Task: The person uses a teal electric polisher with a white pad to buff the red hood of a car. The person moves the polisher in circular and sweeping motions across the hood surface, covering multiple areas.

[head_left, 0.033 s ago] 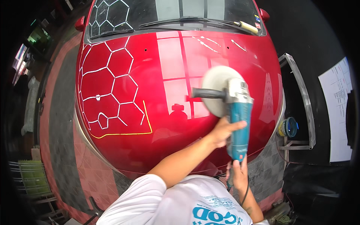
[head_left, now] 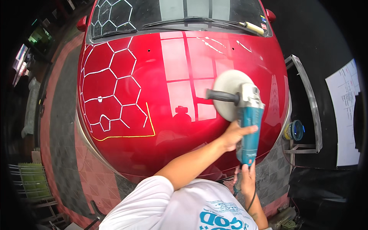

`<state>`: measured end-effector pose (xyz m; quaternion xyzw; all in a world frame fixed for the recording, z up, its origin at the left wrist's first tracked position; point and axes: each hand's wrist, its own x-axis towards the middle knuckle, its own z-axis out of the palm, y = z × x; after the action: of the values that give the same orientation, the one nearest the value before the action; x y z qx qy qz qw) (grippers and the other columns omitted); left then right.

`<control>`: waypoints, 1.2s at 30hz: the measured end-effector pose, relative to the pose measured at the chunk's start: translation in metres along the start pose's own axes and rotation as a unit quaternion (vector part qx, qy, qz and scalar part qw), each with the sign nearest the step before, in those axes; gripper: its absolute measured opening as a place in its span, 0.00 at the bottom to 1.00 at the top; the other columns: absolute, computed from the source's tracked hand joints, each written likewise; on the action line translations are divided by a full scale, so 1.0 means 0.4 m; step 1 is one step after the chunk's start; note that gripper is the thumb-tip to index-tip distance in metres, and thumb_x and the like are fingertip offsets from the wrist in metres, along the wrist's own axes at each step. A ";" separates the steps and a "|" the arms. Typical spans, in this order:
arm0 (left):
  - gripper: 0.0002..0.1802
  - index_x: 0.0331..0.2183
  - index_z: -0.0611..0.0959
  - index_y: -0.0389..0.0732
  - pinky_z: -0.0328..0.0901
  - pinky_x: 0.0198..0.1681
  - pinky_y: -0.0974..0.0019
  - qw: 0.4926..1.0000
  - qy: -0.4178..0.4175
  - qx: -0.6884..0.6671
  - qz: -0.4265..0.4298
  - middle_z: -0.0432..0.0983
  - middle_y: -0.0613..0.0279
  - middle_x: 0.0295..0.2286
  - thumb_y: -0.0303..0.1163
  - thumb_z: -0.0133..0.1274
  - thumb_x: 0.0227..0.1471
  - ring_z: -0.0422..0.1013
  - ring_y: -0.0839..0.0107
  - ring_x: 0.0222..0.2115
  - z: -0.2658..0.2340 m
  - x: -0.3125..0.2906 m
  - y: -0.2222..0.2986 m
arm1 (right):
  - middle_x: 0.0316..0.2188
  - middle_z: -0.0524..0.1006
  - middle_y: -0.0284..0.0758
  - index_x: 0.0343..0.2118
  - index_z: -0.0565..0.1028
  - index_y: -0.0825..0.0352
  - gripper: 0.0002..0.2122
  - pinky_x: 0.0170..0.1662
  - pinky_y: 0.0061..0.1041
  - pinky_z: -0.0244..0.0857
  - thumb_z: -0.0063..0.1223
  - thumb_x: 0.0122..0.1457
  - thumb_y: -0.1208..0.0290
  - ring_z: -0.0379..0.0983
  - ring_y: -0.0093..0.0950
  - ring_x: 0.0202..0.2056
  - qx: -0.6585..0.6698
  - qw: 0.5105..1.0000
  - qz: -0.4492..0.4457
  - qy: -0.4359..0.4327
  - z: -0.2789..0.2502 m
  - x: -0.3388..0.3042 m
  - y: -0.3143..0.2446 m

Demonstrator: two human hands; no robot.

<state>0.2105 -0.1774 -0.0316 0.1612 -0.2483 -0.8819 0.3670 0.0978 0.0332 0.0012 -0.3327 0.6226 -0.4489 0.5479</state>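
Note:
A teal and silver polisher (head_left: 251,132) with a round white pad (head_left: 228,86) is held over the right half of a red car hood (head_left: 168,153). My left hand (head_left: 235,136) wraps round the middle of its teal body from the left. Lower down, my right hand (head_left: 247,180) is closed round the rear end, where a dark cable (head_left: 252,201) hangs. Nobody's hand is on the black side handle (head_left: 222,96), which sticks out leftward. The pad appears to rest on the hood, though its contact edge is partly covered by the tool head.
White hexagon lines and a yellow line (head_left: 126,137) mark the hood's left side. White streaks (head_left: 214,46) lie near the windshield wipers (head_left: 195,23). To the right stand a metal frame (head_left: 312,103) and a small tub (head_left: 295,130). Checkered floor tiles (head_left: 96,172) surround the car.
The polisher and both my hands have shifted a little to the right, and the pad sits slightly lower. My grip looks the same.

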 end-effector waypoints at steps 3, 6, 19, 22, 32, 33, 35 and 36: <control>0.28 0.57 0.81 0.42 0.79 0.50 0.59 0.999 -0.015 -0.018 -0.024 0.81 0.65 0.44 0.39 0.75 0.62 0.79 0.73 0.44 0.078 0.057 -0.053 | 0.32 0.77 0.37 0.74 0.58 0.59 0.27 0.23 0.23 0.73 0.46 0.84 0.50 0.73 0.23 0.21 0.015 0.998 0.010 0.061 -0.042 -0.029 -0.029; 0.27 0.57 0.81 0.42 0.79 0.48 0.59 1.000 0.009 0.000 -0.029 0.81 0.64 0.44 0.38 0.75 0.63 0.79 0.73 0.44 0.083 0.050 -0.055 | 0.33 0.77 0.37 0.74 0.59 0.59 0.27 0.23 0.23 0.73 0.46 0.83 0.48 0.73 0.23 0.21 0.014 0.999 0.016 0.030 -0.068 -0.033 -0.031; 0.30 0.58 0.78 0.42 0.81 0.46 0.56 0.982 0.136 -0.009 0.128 0.81 0.61 0.44 0.43 0.74 0.64 0.81 0.69 0.43 -0.054 -0.146 0.272 | 0.32 0.75 0.35 0.82 0.50 0.57 0.35 0.27 0.25 0.74 0.50 0.81 0.50 0.72 0.22 0.24 -0.023 0.986 0.008 -0.165 0.173 0.138 -0.143; 0.31 0.60 0.78 0.41 0.84 0.46 0.50 0.982 0.119 -0.033 0.143 0.84 0.57 0.44 0.45 0.72 0.65 0.84 0.63 0.43 -0.125 -0.161 0.368 | 0.33 0.75 0.35 0.83 0.49 0.55 0.34 0.27 0.25 0.74 0.49 0.82 0.54 0.73 0.22 0.23 -0.047 0.982 0.016 -0.180 0.280 0.182 -0.219; 0.35 0.61 0.79 0.34 0.83 0.52 0.42 0.962 0.154 -0.073 0.214 0.85 0.46 0.50 0.54 0.66 0.69 0.86 0.52 0.47 -0.312 -0.358 0.598 | 0.40 0.78 0.37 0.86 0.36 0.56 0.47 0.30 0.27 0.76 0.58 0.79 0.56 0.77 0.23 0.26 -0.076 0.938 0.008 -0.338 0.536 0.274 -0.285; 0.37 0.61 0.78 0.33 0.83 0.54 0.41 0.956 0.162 -0.067 0.233 0.85 0.45 0.51 0.55 0.65 0.70 0.85 0.52 0.49 -0.319 -0.395 0.592 | 0.39 0.78 0.36 0.86 0.36 0.57 0.47 0.30 0.27 0.76 0.58 0.79 0.55 0.77 0.23 0.26 -0.089 0.934 0.008 -0.345 0.555 0.264 -0.279; 0.41 0.63 0.78 0.30 0.81 0.58 0.40 0.952 0.154 -0.072 0.254 0.84 0.44 0.52 0.58 0.62 0.70 0.84 0.52 0.52 -0.341 -0.460 0.570 | 0.35 0.78 0.34 0.86 0.36 0.59 0.48 0.32 0.27 0.77 0.59 0.79 0.54 0.78 0.24 0.27 -0.114 0.923 0.005 -0.367 0.579 0.249 -0.251; 0.43 0.63 0.77 0.29 0.81 0.59 0.40 0.953 0.139 -0.084 0.258 0.84 0.44 0.52 0.60 0.61 0.70 0.83 0.52 0.53 -0.358 -0.488 0.553 | 0.34 0.79 0.36 0.86 0.37 0.60 0.48 0.33 0.28 0.77 0.59 0.79 0.54 0.79 0.24 0.27 -0.136 0.917 0.000 -0.375 0.584 0.243 -0.237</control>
<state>0.5352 -0.2156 -0.0068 0.1811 -0.1530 -0.7440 0.6247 0.3023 -0.1358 0.0521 -0.5477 0.4264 -0.2023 0.6908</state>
